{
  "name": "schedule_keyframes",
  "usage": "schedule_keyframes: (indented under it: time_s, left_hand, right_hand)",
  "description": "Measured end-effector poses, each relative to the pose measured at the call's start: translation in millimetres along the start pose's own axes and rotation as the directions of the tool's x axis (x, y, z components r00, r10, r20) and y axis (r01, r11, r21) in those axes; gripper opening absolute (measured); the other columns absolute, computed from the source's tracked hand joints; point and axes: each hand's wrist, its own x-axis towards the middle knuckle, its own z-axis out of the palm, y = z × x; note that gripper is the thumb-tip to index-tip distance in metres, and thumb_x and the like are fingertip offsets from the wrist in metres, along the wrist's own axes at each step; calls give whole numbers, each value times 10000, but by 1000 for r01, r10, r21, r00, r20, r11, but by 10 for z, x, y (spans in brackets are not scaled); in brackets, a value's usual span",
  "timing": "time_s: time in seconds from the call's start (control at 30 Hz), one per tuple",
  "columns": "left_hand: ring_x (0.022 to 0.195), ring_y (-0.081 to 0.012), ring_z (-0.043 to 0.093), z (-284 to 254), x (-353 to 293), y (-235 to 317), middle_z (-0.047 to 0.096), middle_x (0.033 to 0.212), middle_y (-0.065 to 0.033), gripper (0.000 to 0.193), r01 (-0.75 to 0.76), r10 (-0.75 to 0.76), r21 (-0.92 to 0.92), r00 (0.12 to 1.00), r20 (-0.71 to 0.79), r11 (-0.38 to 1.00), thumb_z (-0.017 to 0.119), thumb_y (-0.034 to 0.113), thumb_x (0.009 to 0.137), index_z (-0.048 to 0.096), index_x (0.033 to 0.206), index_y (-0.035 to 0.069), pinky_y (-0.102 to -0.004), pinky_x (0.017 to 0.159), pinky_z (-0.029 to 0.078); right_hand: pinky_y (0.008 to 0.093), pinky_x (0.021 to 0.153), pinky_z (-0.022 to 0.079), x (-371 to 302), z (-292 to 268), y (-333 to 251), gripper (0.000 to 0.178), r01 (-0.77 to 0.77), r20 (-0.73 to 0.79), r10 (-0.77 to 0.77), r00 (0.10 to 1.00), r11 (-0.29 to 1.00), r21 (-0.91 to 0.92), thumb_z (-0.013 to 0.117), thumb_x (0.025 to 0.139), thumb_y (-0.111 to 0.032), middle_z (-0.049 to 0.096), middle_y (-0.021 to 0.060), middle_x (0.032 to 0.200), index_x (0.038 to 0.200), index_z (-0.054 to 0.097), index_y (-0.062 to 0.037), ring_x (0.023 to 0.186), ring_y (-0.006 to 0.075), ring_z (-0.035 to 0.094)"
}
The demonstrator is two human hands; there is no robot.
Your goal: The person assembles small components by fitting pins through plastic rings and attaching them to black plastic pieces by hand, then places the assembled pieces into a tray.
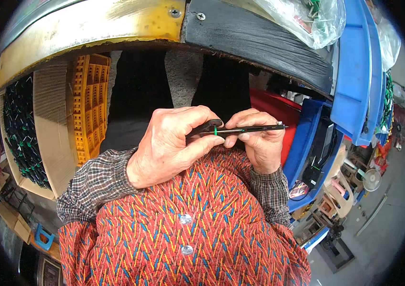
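A slim black piece (259,128) sits in front of the person's torso, its long axis nearly level from 9 to 3 o'clock, its metal-tipped end toward 3, the left hand (174,143) and right hand (258,140) both pinching it. A cardboard box (52,119) and yellow crate (90,105) stand toward 9, a blue bin (300,138) toward 3. The worktop (255,38) crosses 12, grey floor (379,233) spreads toward 4.

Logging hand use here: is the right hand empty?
No: the right hand pinches a slim black object that the left hand also holds.
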Motion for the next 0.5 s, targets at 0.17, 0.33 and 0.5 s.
schedule_keyframes:
  time_s: [0.17, 0.33, 0.5]
  left_hand:
    - [603, -60, 543, 11, -5, -10, 614, 727, -47, 183, -35, 35, 26, 999, -20, 999, 711, 31, 767, 654, 938, 2, -219, 538, 430]
    - [598, -64, 543, 3, 1, 8, 610, 722, -50, 184, -34, 34, 27, 999, -29, 999, 711, 34, 757, 651, 928, 1, -221, 534, 429]
    - [582, -100, 559, -5, 21, 18, 615, 729, -74, 201, -74, 77, 86, 997, -30, 994, 718, 36, 734, 651, 922, 7, -235, 524, 432]
  right_hand:
    - [347, 663, 580, 5, 4, -14, 144, 21, 14, -21, 1000, 998, -57, 636, 793, 67, 618, 222, 977, 936, 626, 84, 729, 261, 671]
    - [331, 678, 582, 17, 17, -45, 152, 54, 16, -52, 998, 985, -162, 635, 781, 98, 617, 214, 990, 931, 636, 74, 753, 253, 672]
    - [322, 683, 587, 32, 15, -73, 164, 69, 31, -64, 997, 969, -235, 627, 778, 121, 615, 204, 995, 934, 637, 71, 774, 245, 668]
